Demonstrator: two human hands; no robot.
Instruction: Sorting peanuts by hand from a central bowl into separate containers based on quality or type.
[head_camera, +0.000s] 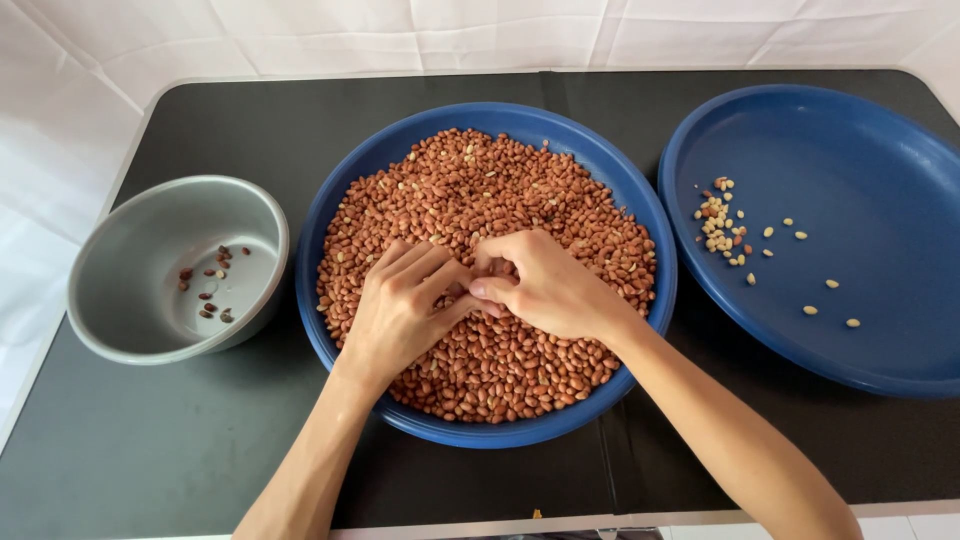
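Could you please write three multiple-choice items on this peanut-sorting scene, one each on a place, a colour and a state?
1. Where does the grey bowl stand?
A. To the left of the blue basin of red-skinned peanuts
B. Inside the blue tray
C. Behind the basin, at the table's far edge

2. What colour are most of the few nuts in the blue tray on the right?
A. Black
B. Pale cream
C. Green

3. What are the left hand and right hand doing?
A. Lifting the grey bowl
B. Resting flat on the table
C. Meeting over the peanuts, fingers pinched together

Answers: 1 A, the bowl sits left of the basin; 2 B, the pale nuts look skinless; 3 C, both hands' fingertips meet above the heap.
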